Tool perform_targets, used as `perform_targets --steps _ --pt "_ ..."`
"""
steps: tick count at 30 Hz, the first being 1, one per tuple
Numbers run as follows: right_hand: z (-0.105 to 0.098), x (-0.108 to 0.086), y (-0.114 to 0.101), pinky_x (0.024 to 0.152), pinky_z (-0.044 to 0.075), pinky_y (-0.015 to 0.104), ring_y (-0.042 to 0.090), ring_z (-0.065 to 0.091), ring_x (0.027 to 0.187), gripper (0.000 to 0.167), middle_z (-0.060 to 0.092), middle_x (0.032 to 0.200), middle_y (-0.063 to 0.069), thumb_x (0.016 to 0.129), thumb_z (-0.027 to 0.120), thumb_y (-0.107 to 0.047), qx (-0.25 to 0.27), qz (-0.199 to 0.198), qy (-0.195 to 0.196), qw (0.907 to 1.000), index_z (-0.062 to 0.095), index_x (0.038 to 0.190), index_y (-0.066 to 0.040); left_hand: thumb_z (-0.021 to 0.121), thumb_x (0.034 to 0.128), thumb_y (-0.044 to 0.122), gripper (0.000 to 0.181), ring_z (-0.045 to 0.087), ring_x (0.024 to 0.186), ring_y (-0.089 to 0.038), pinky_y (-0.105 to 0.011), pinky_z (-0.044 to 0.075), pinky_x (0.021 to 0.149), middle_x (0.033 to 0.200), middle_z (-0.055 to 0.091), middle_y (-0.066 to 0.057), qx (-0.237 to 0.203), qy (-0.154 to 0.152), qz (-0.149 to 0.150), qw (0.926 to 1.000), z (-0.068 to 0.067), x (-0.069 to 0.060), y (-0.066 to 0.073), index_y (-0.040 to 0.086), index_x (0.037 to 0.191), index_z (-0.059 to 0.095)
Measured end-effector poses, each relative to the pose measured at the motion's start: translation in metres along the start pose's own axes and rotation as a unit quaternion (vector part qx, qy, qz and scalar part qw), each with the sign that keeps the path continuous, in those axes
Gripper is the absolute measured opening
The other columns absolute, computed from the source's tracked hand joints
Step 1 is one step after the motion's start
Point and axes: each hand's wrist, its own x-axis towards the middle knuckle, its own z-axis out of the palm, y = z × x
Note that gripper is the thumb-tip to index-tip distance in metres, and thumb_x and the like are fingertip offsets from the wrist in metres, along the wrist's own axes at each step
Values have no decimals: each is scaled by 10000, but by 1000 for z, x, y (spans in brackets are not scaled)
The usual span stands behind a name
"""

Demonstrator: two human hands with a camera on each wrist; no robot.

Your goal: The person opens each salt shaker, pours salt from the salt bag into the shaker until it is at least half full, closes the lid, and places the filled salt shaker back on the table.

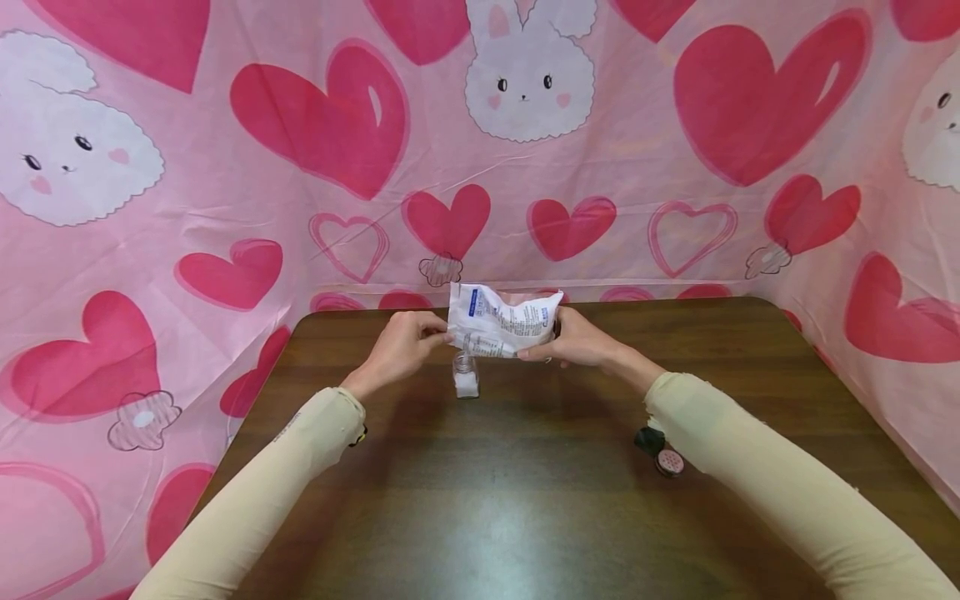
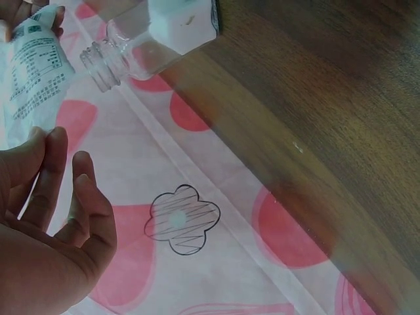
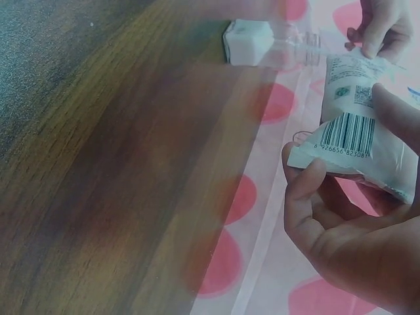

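Note:
A white printed packet (image 1: 504, 321) is held sideways over a small clear jar (image 1: 466, 377) that stands upright on the table. My left hand (image 1: 405, 343) pinches the packet's left corner between thumb and forefinger; its other fingers are loosely bent in the left wrist view. My right hand (image 1: 581, 340) grips the opposite end, thumb on one face and fingers underneath, near the barcode (image 3: 348, 134). White contents (image 3: 249, 43) fill the lower part of the jar. Its threaded neck (image 2: 102, 65) has no lid on. A faint whitish streak runs between packet and neck in the right wrist view.
A dark cap (image 1: 649, 440) and a round pink piece with small holes (image 1: 669, 462) lie by my right forearm. The brown wooden table (image 1: 480, 500) meets a pink heart-patterned cloth (image 1: 637, 167) at its back and sides.

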Motion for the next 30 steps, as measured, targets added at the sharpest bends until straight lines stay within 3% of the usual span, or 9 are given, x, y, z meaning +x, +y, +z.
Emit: perform_targets --steps 13,19,30 --pt "2 -1 1 592 549 396 260 592 802 510 675 1019 98 842 899 -306 -26 13 -7 10000 631 1202 -63 792 943 42 82 580 785 -202 -375 508 730 937 762 -38 -3 -2 -25 10000 1 -2 -1 55 1014 830" --pt "2 -1 1 647 571 495 271 591 819 509 676 1038 101 848 894 -296 8 -2 -17 10000 627 1214 -64 797 940 48 81 584 785 -206 -380 518 737 939 761 -35 -32 -14 -33 10000 1 -1 -2 61 1013 830" --pt "1 -1 1 643 565 479 278 589 834 516 679 1044 101 850 892 -304 31 10 -50 10000 622 1214 -58 795 944 52 93 589 782 -214 -386 524 737 941 766 -42 -31 -9 8 10000 1 0 -4 60 1029 832"
